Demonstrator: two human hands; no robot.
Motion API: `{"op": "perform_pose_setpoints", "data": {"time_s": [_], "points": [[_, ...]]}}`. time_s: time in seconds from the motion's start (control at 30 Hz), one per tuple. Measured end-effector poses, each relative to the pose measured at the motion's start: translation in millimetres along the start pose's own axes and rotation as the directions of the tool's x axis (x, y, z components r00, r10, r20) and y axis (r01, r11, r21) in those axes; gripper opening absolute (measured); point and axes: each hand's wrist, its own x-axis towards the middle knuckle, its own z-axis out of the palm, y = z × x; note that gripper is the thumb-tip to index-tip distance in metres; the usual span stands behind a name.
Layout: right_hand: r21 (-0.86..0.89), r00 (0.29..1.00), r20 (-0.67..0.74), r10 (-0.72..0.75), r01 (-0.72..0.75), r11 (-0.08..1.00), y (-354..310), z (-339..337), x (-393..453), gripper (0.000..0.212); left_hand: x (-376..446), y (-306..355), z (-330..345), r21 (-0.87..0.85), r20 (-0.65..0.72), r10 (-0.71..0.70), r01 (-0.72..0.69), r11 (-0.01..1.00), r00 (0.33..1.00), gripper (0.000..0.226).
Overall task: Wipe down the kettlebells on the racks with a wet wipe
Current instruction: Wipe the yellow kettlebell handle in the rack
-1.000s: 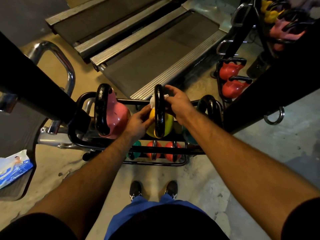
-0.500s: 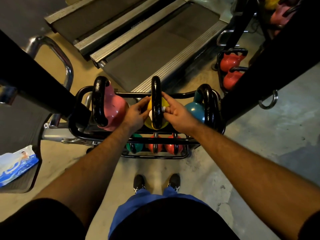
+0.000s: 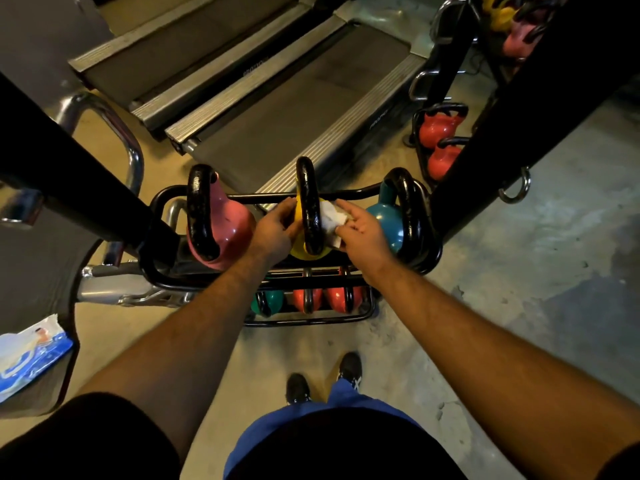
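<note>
A yellow kettlebell (image 3: 305, 253) with a black handle stands in the middle of the top tier of the black rack (image 3: 349, 195). To its left is a pink kettlebell (image 3: 232, 231), to its right a teal kettlebell (image 3: 388, 220). My left hand (image 3: 275, 232) rests against the yellow bell's left side, fingers fairly straight. My right hand (image 3: 362, 231) pinches a white wet wipe (image 3: 331, 217) and presses it on the bell's right side, beside the handle. The lower tier holds a green kettlebell (image 3: 270, 300) and two red kettlebells (image 3: 336, 299).
A wipes pack (image 3: 29, 358) lies at the far left. Two treadmills (image 3: 294, 98) sit just behind the rack. A second rack with red kettlebells (image 3: 437, 125) stands at the right. Thick black posts (image 3: 86, 192) cross the view on both sides. My shoes stand on bare concrete.
My right hand has brought the wipe from the top of the handle down to the yellow bell's right side. The left hand stays on the left side. The view has shifted slightly.
</note>
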Motion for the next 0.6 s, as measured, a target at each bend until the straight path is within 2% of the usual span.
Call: {"op": "perform_pose_setpoints", "data": {"time_s": [0.13,0.2,0.27,0.37,0.5,0.6], "points": [[0.177,0.985,-0.148,0.086,-0.059,0.983,-4,1,-12,0.026,-9,5,-1,0.146,-0.012,0.072,-0.069,0.987,0.997,0.029],[0.246,0.969,-0.216,0.122,-0.067,0.967,-1,0,-16,0.018,-14,5,-2,0.223,-0.015,0.103,-0.097,0.970,0.995,0.032],[0.226,0.956,-0.266,0.122,-0.061,0.972,2,-2,-21,0.011,-20,5,-3,0.300,-0.033,0.136,-0.120,0.946,0.990,0.040],[0.081,0.946,-0.321,0.052,-0.027,0.996,2,-1,-28,0.025,-36,9,-3,0.355,-0.080,0.144,-0.107,0.929,0.986,0.042],[-0.023,0.944,-0.330,-0.024,0.017,1.000,0,-3,-36,0.043,-60,14,3,0.402,-0.123,0.119,-0.060,0.914,0.985,0.042],[-0.070,0.954,-0.299,-0.027,0.006,0.998,-1,-9,-43,0.046,-75,15,10,0.411,-0.181,0.094,-0.012,0.911,0.979,0.028]]}}
